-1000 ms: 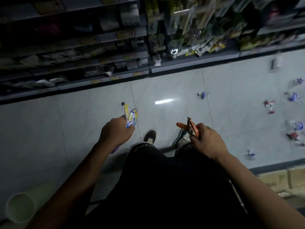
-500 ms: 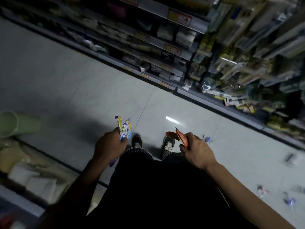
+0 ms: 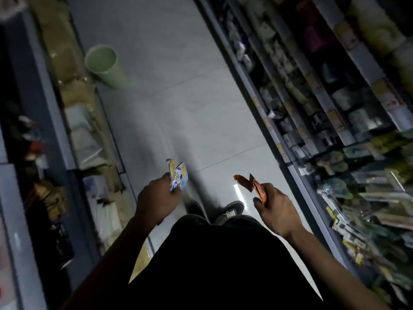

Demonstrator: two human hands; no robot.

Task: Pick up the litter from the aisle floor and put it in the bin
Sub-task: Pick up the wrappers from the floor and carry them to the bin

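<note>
Now, left hand: fingers pinching a yellow-and-blue wrapper, lower centre.
Right hand: fingers gripping an orange wrapper.
Bin: pale green, standing on the aisle floor, upper left.

Left hand grips a yellow-blue wrapper, right hand an orange wrapper; green bin stands ahead.

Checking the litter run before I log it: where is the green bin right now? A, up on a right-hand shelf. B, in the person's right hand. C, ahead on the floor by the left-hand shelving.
C: the green bin stands on the aisle floor ahead, close to the left-hand shelving.
</note>
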